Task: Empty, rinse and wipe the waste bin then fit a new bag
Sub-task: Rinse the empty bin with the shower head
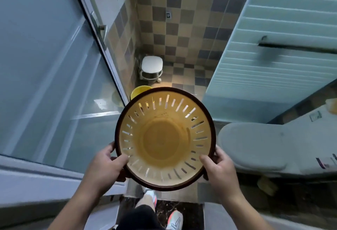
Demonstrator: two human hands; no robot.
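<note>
1. A checker-tiled bathroom floor (pixel 182 34) runs to the far wall, with a glass door (pixel 45 65) on the left.
2. A toilet (pixel 255 147) sits closed at near right.
3. The waste bin (pixel 164 138) – slotted, dark-rimmed, nothing inside – is held at near centre.
4. The left hand (pixel 107 164) and right hand (pixel 218 165) grip its rim – thumbs inside.

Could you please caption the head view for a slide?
Both hands hold the empty slotted waste bin at a bathroom doorway.
</note>
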